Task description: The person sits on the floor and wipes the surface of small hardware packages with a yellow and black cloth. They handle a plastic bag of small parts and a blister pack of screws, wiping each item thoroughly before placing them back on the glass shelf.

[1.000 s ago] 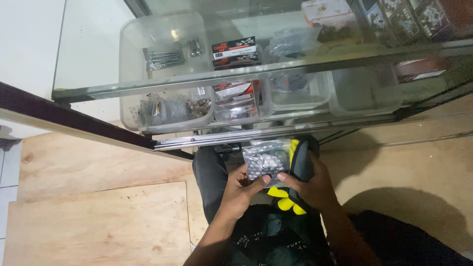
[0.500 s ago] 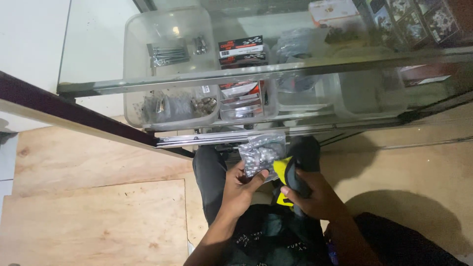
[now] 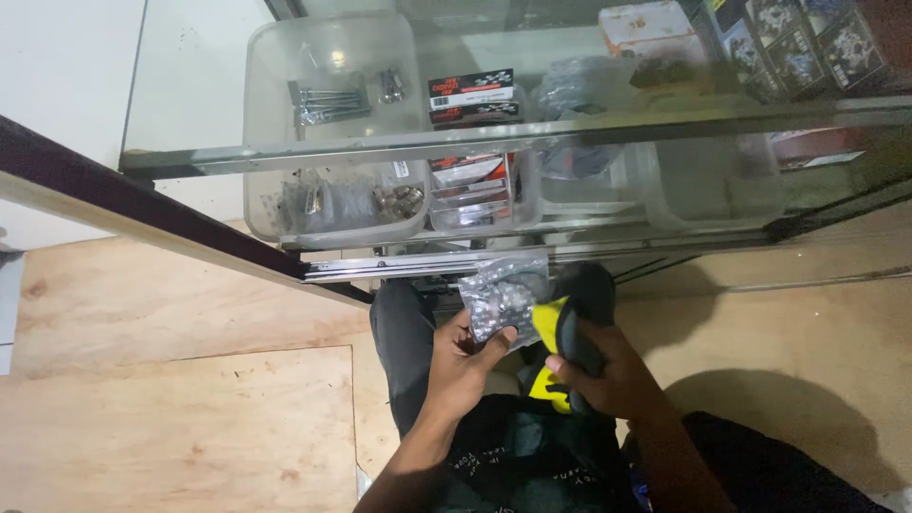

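The bag (image 3: 503,296) is clear plastic, its contents a speckle of silver-grey metal with dark gaps. The tool (image 3: 562,334) is black with bright yellow sections — one yellow patch near the bag, another lower down. The trousers (image 3: 404,347) are dark grey. The shirt (image 3: 532,470) is black with a faint pale print. The floor (image 3: 180,399) is light tan plywood with brown grain marks and stains. The bins (image 3: 332,142) are translucent, cloudy white; the parts inside are silver and brass-toned. The packets (image 3: 470,90) are black with red and white bands. The rail (image 3: 427,264) is bright silver — the frame (image 3: 142,204) beside it is dark brown.
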